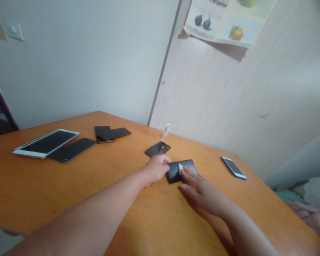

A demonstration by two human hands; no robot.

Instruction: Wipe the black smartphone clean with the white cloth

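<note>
Pinching the left end of a black smartphone (173, 173) between thumb and fingers, the left hand (156, 169) has a narrow grip near the middle of the orange-brown wooden desk (138, 227). Stretched over the phone's other half, the right hand (201, 188) has its fingertips on a small white wipe (180, 168) lying against the dark face; its thumb sits lower, and whether the grip pinches the wipe or only presses it, I cannot tell. Just beyond the left hand lies a black phone case (157, 149), with a small clear bottle (165, 132) upright behind it. Well apart on the right rests a white smartphone (234, 168) with a blue edge. Toward the left, a white tablet (46, 143) overlaps a larger black phone (75, 149), near two crossed dark phones (116, 133).
</note>
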